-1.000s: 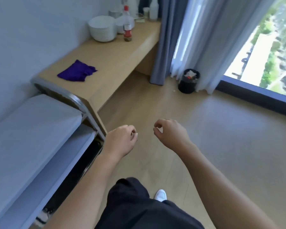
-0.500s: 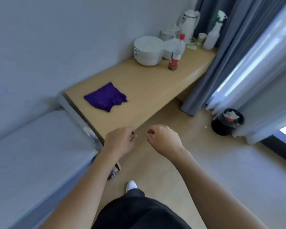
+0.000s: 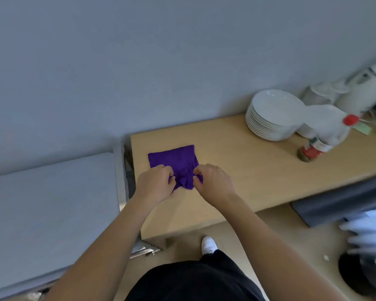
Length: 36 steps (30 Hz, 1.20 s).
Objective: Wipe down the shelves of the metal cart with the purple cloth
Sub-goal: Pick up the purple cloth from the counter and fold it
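Purple cloth point(image 3: 174, 162) is the thing to mind, but the risks read best from the left. At the far left the metal cart point(image 3: 52, 203) shows its grey top shelf, with a bright rail at the edge nearest the wooden counter point(image 3: 237, 170); its lower shelves are out of sight, and nothing on it has been wiped yet. The cloth lies flat on the counter's left end, just beside that rail. The left hand point(image 3: 154, 185) is curled with fingertips pinched together at the cloth's near left edge, and the right hand point(image 3: 213, 183) is likewise curled at the near right corner; each seems to nip a fold, though whether either truly has the fabric clamped I cannot tell. A shallow pinch could let the cloth slip free on the lift and drop to the floor beside the white shoe point(image 3: 208, 244). If it is gathered loosely, trailing corners could catch on the rail when carried across to the cart. Further right stand a stack of white plates point(image 3: 271, 116) and a red-capped bottle point(image 3: 319, 137), well apart from the hands, so only a wide sweep of the right arm would threaten them.
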### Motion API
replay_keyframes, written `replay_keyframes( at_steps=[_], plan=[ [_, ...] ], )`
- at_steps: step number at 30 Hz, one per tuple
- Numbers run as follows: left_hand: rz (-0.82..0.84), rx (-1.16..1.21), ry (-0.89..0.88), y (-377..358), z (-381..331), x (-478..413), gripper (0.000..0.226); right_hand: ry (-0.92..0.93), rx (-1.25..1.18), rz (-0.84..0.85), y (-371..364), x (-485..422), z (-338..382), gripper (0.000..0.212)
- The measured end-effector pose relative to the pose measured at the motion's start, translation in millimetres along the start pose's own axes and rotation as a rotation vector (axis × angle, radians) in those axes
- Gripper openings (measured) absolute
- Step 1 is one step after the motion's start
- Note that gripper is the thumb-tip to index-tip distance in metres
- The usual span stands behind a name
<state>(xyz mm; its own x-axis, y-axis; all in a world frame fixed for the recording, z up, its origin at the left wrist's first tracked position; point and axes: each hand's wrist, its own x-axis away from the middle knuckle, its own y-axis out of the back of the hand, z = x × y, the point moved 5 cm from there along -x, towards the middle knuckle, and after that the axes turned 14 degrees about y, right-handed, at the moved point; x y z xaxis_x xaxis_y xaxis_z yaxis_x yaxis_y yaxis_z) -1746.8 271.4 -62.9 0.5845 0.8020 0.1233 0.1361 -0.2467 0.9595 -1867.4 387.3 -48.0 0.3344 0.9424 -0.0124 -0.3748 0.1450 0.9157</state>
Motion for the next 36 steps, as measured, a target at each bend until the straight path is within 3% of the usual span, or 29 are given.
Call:
replay_keyframes(
  at_steps=[11, 14, 19, 22, 25, 31, 36],
  plan=[
    [0.083, 0.065, 0.362, -37, 32, -33, 0.02, 0.294, 0.045, 0.27, -45, -106, -11, 0.035],
    [0.077, 0.092, 0.38, -41, 37, -50, 0.028, 0.222, 0.083, 0.302, -62, -119, -20, 0.037],
    [0.118, 0.033, 0.39, -61, 38, -70, 0.041, -0.059, 0.121, 0.386, -77, -116, -44, 0.054],
    [0.117, -0.047, 0.346, -71, 31, -72, 0.039, -0.052, 0.133, 0.389, -83, -115, -47, 0.058],
    [0.078, 0.06, 0.361, -73, 34, -72, 0.039, -0.018, 0.124, 0.347, -87, -117, -44, 0.052],
    [0.13, 0.291, 0.352, -74, 33, -76, 0.033, -0.065, -0.192, 0.242, -79, -118, -39, 0.039],
    [0.185, 0.353, 0.312, -75, 26, -73, 0.033, -0.103, 0.094, 0.227, -76, -111, -43, 0.034]
  ],
)
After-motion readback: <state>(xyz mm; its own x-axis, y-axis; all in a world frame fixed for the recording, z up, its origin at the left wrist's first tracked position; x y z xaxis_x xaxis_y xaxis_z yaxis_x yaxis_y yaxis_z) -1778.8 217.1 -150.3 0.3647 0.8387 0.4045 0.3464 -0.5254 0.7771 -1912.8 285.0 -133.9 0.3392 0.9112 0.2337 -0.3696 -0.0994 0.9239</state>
